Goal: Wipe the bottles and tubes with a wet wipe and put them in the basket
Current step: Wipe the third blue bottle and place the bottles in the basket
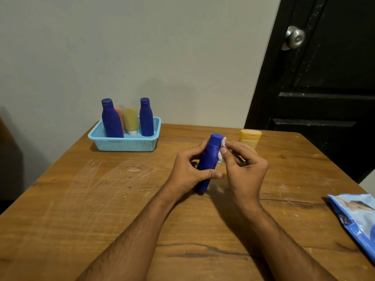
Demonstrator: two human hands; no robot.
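Mid-frame, left hand point(188, 171) gripping blue bottle point(209, 159) upright to steady it — right hand point(243, 165) fingers pinching wet wipe point(222, 148) against its neck; basket point(123, 141) waiting upper left.

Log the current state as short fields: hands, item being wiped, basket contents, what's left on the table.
left hand: grips blue bottle
right hand: presses wet wipe to the bottle's neck
basket: two blue bottles, yellow tube, pinkish tube behind
still out: yellow container behind the hands
wipes pack: table's right edge
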